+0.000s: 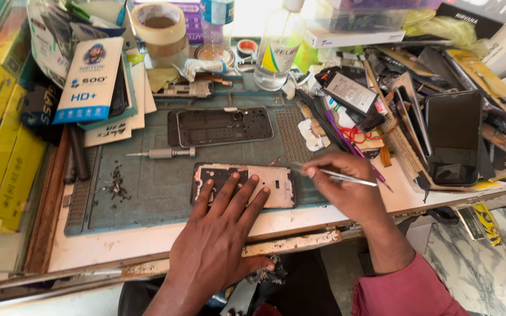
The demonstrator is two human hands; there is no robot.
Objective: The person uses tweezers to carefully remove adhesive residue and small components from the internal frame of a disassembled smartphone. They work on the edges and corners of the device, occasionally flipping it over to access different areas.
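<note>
Two hands work: our left hand point(218, 234) presses flat, fingers spread, on an opened phone frame point(244, 184) at six o'clock on the table point(147, 240); our right hand point(346, 184) pinches tweezers point(338, 174) over its three o'clock edge.

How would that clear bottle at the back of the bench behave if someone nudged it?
The bottle is tall and narrow and stands upright, so a nudge near the top would probably tip it. It looks like thin clear plastic, so likely light and a little squashy. On its side, its round body would probably roll until it met the clutter around it.
</note>
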